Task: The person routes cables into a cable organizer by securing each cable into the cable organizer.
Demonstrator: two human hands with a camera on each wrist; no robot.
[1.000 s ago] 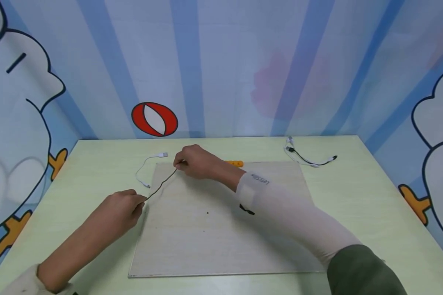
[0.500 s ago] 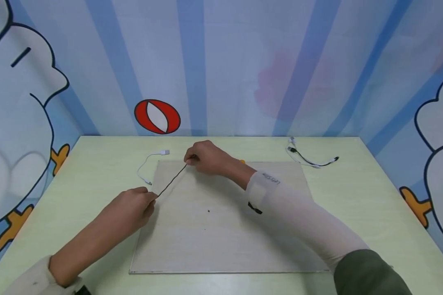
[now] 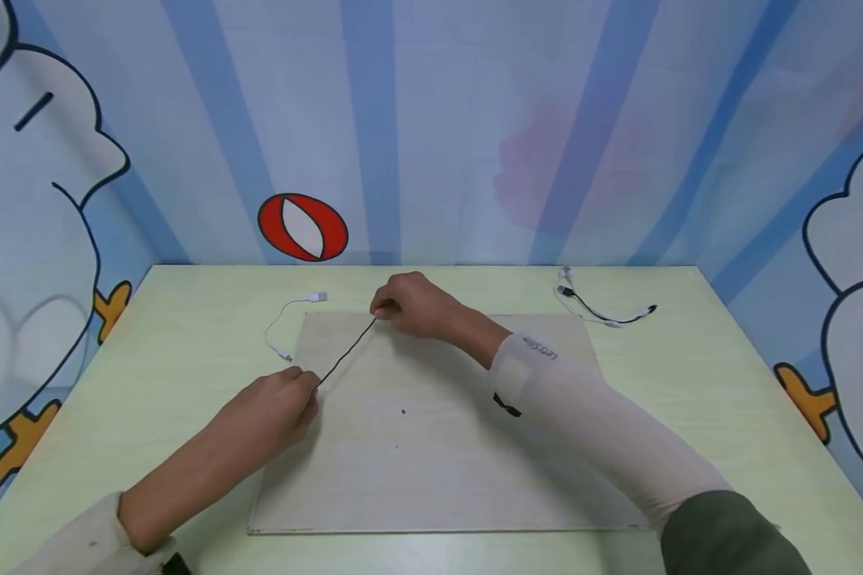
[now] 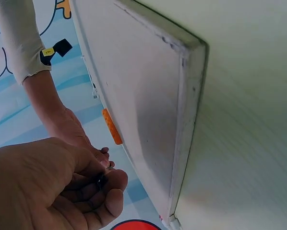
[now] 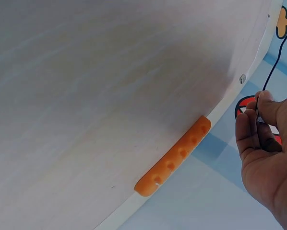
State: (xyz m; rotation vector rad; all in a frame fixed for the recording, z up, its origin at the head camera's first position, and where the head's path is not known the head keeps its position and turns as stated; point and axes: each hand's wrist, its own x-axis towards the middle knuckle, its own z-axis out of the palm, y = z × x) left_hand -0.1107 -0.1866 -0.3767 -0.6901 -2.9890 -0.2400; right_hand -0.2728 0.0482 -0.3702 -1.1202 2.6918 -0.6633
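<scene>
A thin black cable (image 3: 347,353) stretches above the far left part of a pale board (image 3: 439,479). My left hand (image 3: 276,411) pinches its near end; my right hand (image 3: 419,305) pinches the far end. The hands hide both cable ends in the head view. In the right wrist view the thumb and fingertips grip the dark cable (image 5: 279,53), which runs up from them nearly straight. The left wrist view shows the left hand (image 4: 62,187) with thumb against curled fingers, the right hand behind it.
A white USB cable (image 3: 318,297) lies left of the board. White and black cables (image 3: 606,319) lie together at the back right. An orange strip with dimples (image 5: 174,158) sits at the board's edge, hidden in the head view. A patterned curtain (image 3: 460,144) stands behind the table.
Both hands have moved to the right with the black cable stretched between them. The orange strip, visible earlier beside the right forearm, is now hidden behind it in the head view.
</scene>
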